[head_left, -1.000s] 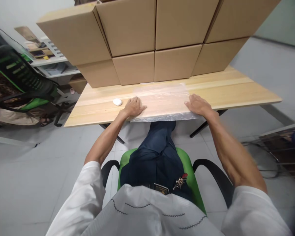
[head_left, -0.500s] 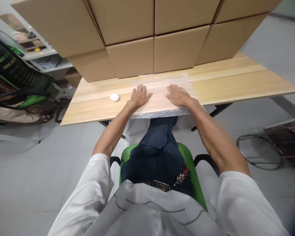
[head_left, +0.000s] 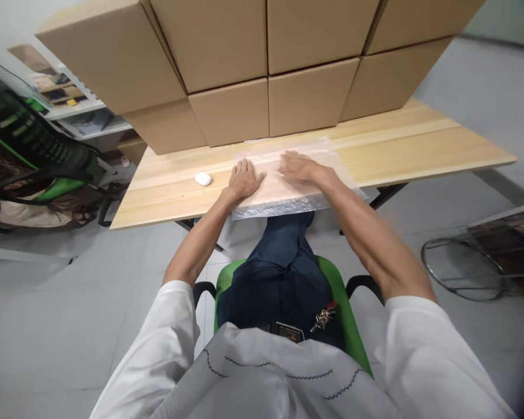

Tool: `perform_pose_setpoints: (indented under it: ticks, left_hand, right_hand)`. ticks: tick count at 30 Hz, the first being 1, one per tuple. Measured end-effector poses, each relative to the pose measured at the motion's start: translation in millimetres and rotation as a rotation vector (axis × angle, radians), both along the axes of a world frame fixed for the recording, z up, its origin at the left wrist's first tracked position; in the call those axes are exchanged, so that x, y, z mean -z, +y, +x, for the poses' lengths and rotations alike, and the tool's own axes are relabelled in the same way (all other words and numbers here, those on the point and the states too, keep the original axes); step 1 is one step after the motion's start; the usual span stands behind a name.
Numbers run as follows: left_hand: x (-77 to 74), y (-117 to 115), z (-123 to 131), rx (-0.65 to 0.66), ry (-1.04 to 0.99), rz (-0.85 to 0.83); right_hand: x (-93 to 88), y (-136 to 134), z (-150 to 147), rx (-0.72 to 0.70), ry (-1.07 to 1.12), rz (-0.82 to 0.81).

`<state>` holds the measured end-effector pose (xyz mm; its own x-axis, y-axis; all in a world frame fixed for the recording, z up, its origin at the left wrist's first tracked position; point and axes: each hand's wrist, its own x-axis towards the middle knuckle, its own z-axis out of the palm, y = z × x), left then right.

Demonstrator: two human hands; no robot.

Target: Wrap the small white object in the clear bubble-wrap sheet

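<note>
A clear plastic bubble-wrap sheet [head_left: 283, 201] lies flat on the wooden table [head_left: 419, 151], its near edge hanging over the front. My left hand [head_left: 244, 179] rests palm down on the sheet's left part, fingers stretched flat. My right hand [head_left: 299, 167] lies flat on the sheet near its middle, fingers pointing left, slightly blurred by motion. Neither hand holds anything. A small white oval object [head_left: 203, 178] sits on the table left of my left hand.
Stacked cardboard boxes [head_left: 266, 70] fill the back of the table. I sit on a green chair [head_left: 338, 291]. A second green-and-black chair [head_left: 39, 151] stands at the left, a shelf behind it. A round wire rack [head_left: 463, 267] is on the floor at right.
My right hand has slid left across the sheet, from its right edge to near the middle, close to my left hand. The left hand has stayed almost in place.
</note>
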<state>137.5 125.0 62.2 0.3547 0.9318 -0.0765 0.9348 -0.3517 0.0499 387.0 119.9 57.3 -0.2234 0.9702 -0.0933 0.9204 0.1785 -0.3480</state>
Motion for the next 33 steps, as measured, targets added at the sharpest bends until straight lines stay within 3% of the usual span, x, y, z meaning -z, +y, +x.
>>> perform_pose_setpoints:
  ticks: [3,6,10,16,19,23,28,33]
  left_hand:
    - [1.3,-8.6,1.1,0.022,0.015,-0.023]
    - [1.7,-14.7,0.5,0.041,0.007,-0.037]
    - [0.7,-19.0,-2.2,0.044,-0.015,-0.049]
    - [-7.4,-24.2,-8.6,0.012,-0.011,-0.036]
    - [-17.4,-19.0,-3.1,0.016,0.018,-0.061]
    - [-26.0,-5.3,23.8,0.058,-0.015,-0.048]
    - [-8.2,11.8,53.2,0.146,-0.028,-0.097]
    - [10.7,29.5,33.5,0.088,-0.093,-0.063]
  right_hand:
    - [4.8,7.9,-42.3,-0.080,0.056,-0.007]
    - [13.0,9.0,-51.0,-0.055,0.021,-0.007]
    - [20.4,8.9,-12.6,0.103,-0.027,0.015]
    - [17.3,-0.8,54.8,0.337,-0.086,-0.018]
    - [13.6,-6.4,56.9,0.363,-0.095,-0.033]
    - [8.3,-4.4,31.9,0.297,-0.118,-0.016]
    - [9.4,1.3,12.4,0.130,-0.125,-0.042]
    - [21.6,-3.9,45.3,0.226,-0.106,0.005]
